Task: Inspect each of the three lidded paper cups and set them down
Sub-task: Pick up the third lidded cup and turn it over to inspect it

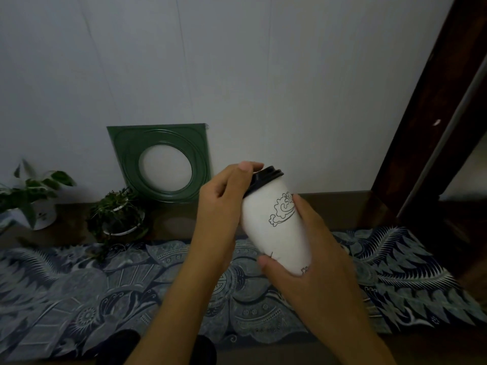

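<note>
A white paper cup (274, 233) with a black line drawing and a black lid (266, 176) is held in the air above the table, tilted with its top leaning away from me. My right hand (308, 254) grips the lower body of the cup, thumb at the bottom left and fingers round the right side. My left hand (224, 198) holds the upper left side, its fingertips on the lid's edge. Only this one cup is in view.
A blue patterned cloth (118, 283) covers the table. At the back stand a potted plant in a white pot (34, 204), a second small plant (118, 214) and a green square frame (160, 162) leaning on the wall. A dark wooden post (421, 127) rises at right.
</note>
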### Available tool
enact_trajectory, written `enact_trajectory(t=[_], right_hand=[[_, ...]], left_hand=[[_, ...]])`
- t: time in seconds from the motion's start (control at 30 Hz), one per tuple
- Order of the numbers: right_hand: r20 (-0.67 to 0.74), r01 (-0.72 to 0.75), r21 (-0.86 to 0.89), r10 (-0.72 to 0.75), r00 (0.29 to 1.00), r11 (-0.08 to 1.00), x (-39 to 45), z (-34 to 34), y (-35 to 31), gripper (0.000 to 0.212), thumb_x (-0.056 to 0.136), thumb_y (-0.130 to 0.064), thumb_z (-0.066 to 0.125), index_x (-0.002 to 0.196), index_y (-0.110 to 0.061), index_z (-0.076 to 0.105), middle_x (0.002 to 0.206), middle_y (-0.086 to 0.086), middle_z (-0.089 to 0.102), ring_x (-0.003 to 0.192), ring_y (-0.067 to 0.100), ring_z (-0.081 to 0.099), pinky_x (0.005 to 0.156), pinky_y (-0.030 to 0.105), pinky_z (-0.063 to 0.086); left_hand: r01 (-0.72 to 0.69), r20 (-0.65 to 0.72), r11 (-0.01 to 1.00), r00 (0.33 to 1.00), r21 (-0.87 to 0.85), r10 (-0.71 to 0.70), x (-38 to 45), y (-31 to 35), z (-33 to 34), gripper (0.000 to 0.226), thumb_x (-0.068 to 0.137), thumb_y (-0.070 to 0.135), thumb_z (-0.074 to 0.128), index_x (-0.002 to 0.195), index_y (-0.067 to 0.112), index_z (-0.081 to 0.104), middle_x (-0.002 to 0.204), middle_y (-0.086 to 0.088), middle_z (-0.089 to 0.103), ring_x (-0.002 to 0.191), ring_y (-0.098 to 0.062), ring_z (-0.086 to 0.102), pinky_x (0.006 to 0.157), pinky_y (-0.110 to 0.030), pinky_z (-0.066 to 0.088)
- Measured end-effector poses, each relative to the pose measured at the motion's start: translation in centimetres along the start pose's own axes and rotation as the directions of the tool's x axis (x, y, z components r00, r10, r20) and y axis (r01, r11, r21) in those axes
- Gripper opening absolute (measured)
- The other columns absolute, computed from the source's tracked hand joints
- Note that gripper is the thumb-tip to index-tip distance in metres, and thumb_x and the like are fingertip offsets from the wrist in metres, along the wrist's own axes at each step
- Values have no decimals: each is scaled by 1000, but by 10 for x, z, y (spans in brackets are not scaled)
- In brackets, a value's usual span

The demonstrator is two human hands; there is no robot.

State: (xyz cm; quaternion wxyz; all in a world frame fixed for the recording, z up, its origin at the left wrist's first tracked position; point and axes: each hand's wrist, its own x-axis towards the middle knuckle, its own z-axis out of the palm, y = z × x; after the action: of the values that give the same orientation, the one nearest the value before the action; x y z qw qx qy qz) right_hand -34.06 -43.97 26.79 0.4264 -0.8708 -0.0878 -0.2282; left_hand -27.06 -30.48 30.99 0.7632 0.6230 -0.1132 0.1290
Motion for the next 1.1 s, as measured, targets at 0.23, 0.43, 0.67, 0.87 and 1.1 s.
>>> enact_trajectory(t=[0.23, 0.43, 0.67, 0.87, 1.1], right_hand=[[200, -244, 622, 151, 968, 744, 5, -16, -7, 61, 57, -51, 79, 113, -63, 57, 118, -22, 66, 99, 7, 70, 67, 22, 60], [608, -600, 776, 25, 794, 193, 0, -23, -2, 73, 68, -49, 84, 127, -13, 62, 108, 24, 70, 69, 32, 71, 55, 35, 58], [267, -332, 616, 207, 941, 714, 0, -19, -4, 63, 72, -49, 75, 130, -40, 53, 114, -9, 71, 88, 13, 75, 63, 22, 60], [-21, 8, 19, -8, 1000, 1000, -7, -12, -7, 85, 67, -66, 66, 142, -47, 30, 119, -22, 54, 105, -11, 53, 77, 2, 46], [199, -256, 654, 164, 966, 712, -5, -24, -14, 56, 65, -47, 74, 120, -45, 63, 115, -11, 71, 91, 14, 74, 65, 26, 61]], left_hand=[[28, 117, 993, 993, -113, -15, -3, 4, -5, 44, 89, 53, 55, 109, 22, 78, 112, -6, 78, 98, -22, 74, 82, -39, 61], [74, 191, 970, 981, -230, -30, -5, 6, -6, 47, 93, 50, 51, 111, 15, 77, 116, -13, 76, 103, -24, 72, 82, -35, 60], [111, 64, 988, 992, -108, -105, -7, 8, -2, 45, 79, 62, 58, 96, 27, 82, 94, -9, 80, 83, -23, 74, 70, -41, 60], [104, 24, 988, 994, -110, -102, -10, 12, -1, 39, 77, 62, 61, 89, 32, 82, 88, -6, 80, 83, -21, 74, 72, -39, 59], [139, 104, 977, 987, -162, -123, -13, 17, -9, 45, 79, 61, 59, 100, 28, 82, 101, -7, 81, 92, -20, 76, 75, -37, 62]])
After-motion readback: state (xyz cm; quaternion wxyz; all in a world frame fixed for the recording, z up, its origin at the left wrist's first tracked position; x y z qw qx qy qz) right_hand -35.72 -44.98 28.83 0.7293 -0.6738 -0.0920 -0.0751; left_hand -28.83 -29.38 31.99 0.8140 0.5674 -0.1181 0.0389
